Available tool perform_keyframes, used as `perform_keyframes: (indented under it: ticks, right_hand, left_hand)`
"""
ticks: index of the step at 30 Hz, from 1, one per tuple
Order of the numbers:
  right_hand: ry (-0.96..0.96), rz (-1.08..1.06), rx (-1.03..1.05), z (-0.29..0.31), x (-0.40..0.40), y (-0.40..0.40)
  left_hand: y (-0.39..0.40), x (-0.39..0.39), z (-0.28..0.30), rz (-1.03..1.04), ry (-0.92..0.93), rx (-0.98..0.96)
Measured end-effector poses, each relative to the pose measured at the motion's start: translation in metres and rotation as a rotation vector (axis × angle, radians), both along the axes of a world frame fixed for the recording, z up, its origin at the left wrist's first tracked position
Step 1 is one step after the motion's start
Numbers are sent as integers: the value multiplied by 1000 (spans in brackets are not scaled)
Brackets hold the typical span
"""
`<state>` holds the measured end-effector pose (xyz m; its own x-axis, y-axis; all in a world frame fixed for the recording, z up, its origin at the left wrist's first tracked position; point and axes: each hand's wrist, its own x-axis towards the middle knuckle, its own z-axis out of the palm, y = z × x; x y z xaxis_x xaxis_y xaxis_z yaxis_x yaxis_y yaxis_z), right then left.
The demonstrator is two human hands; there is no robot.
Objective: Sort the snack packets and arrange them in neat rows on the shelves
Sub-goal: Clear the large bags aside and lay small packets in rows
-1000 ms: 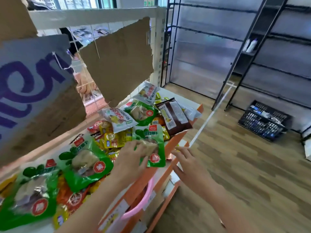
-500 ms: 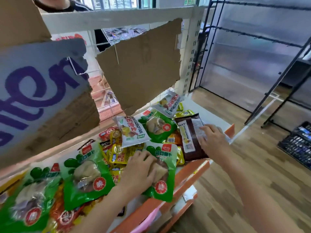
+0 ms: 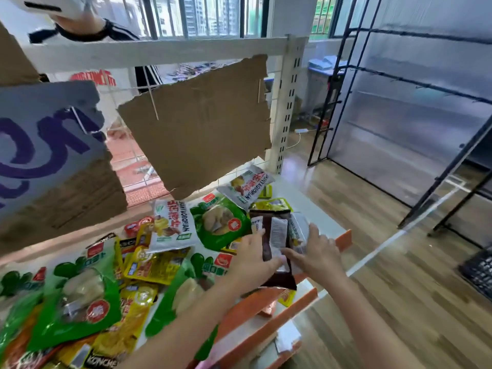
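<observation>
Left hand [image 3: 253, 258] had left the green packet [image 3: 186, 286] to join right hand [image 3: 314, 258], both pinching the brown packet [image 3: 277, 251] beside it: sorting continued.

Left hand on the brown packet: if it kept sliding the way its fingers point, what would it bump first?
Probably the right hand, close across the brown packet from the left hand; depth is unclear.

A single wide-angle view, worn on the person's head, looks forward and down onto the shelf [image 3: 330, 230] from close above. It faces the shelf's back wire grid, with the window [image 3: 213, 14] beyond and floor [image 3: 372, 262] at right. Straight lines bow near the edges.
</observation>
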<state>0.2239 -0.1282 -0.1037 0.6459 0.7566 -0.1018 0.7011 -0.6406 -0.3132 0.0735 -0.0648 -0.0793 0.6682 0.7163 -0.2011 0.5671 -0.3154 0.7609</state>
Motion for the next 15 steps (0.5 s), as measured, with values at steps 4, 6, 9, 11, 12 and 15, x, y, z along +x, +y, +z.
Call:
perform_keyframes:
  ticks: [4,6,9,11,12,15]
  right_hand:
    - [548,-139,277,9,13,-8]
    - [778,-87,385,14,11,-16]
    - [1039,81,498,26,-7,-23]
    - [1185,203,538,35,-23,-23]
    - [1243,260,528,39,-30,-21]
    - [1346,412,431,38,-54,-11]
  left_hand:
    - [-3,13,11,102,-118,-155]
    - [-9,10,20,159,-247,-273]
    - [-21,-1,28,273,-356,-315]
    - [-26,-13,30,391,-371,-293]
    - [-27,-21,30,456,-361,-279]
    - [-29,-58,27,638,-417,-309]
